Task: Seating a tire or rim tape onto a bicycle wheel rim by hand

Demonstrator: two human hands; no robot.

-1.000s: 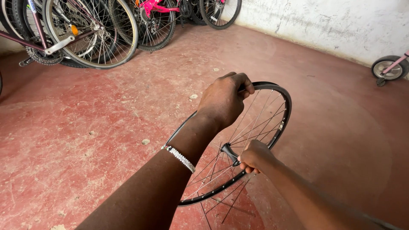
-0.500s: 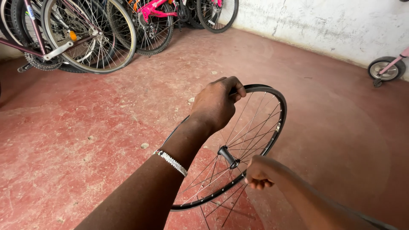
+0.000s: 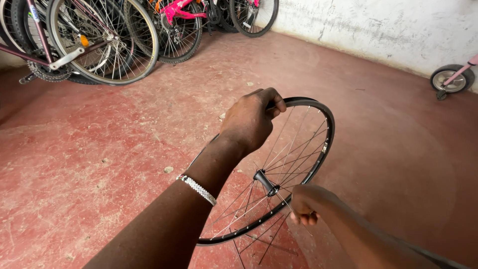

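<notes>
Red concrete floor (image 3: 99,149) spreads wide and bare on the left, with parked bicycles (image 3: 99,45) lined along the far edge and a white wall (image 3: 388,30) closing off the back. At centre, the left hand (image 3: 251,119) is curled shut over the top of a bare wheel rim (image 3: 326,144), holding it upright. It's a black rim with thin silver spokes running to a dark hub (image 3: 264,180). Lower right, the right hand (image 3: 303,206) is closed at the spokes near the rim's lower edge. Far right, a small pink-framed wheel (image 3: 453,78) sits by the wall, well apart.
</notes>
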